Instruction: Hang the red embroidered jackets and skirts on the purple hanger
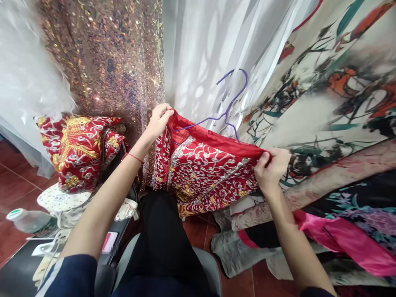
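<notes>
A red embroidered garment (210,165) with silver and gold stitching is stretched between my two hands, over my lap. My left hand (161,117) is closed on its upper left corner. At the upper right corner, my right hand (270,167) pinches the plain red edge. A purple hanger (230,105) stands up out of the garment's opening, its hook free and its lower part hidden by the cloth. Just left of my left forearm, a folded red embroidered piece (80,148) with similar stitching rests on other things.
Behind hang a sequined fabric (108,53), a white sheer curtain (201,49) and a floral-print cloth (334,90). At the lower left are a plastic bottle (34,220), a dotted cream hat (49,197) and a phone-like object (109,242). More garments (346,235) are heaped on the right.
</notes>
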A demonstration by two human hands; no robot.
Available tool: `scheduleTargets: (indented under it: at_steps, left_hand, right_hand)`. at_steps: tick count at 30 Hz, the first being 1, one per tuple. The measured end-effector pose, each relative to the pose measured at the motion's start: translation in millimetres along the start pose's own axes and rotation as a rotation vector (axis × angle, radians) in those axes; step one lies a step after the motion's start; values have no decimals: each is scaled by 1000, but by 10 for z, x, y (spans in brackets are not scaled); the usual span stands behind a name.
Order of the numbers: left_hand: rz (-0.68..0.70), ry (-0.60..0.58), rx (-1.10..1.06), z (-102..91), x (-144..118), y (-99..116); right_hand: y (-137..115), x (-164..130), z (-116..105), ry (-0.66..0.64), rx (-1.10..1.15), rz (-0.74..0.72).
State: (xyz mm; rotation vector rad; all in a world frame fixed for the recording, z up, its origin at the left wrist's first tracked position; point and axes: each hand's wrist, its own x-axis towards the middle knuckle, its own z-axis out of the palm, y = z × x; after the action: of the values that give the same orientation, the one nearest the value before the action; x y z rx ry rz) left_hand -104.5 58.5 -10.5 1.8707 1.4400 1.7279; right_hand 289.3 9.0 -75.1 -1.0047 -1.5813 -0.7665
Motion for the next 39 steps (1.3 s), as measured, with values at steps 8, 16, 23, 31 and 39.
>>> scheduleTargets:
  at_steps: [8,16,23,31,39]
  left_hand:
    - [-42,75,439,140,-288,5]
    - [-57,140,486,103,-438,137]
    - [-27,185,364,36,-484,166]
    - [166,-221,389,-121,-631,327]
    - [226,-259,434,-61,-550,201]
  right_hand:
    - [-687,54,177,-443,31,-476]
    - [-1508,472,478,-746,28,-316]
    - [-1540,761,666,-419,85,-452]
    - [-1538,839,1009,-411,95,-552]
    - [-1617,888,895,-497,124,-486]
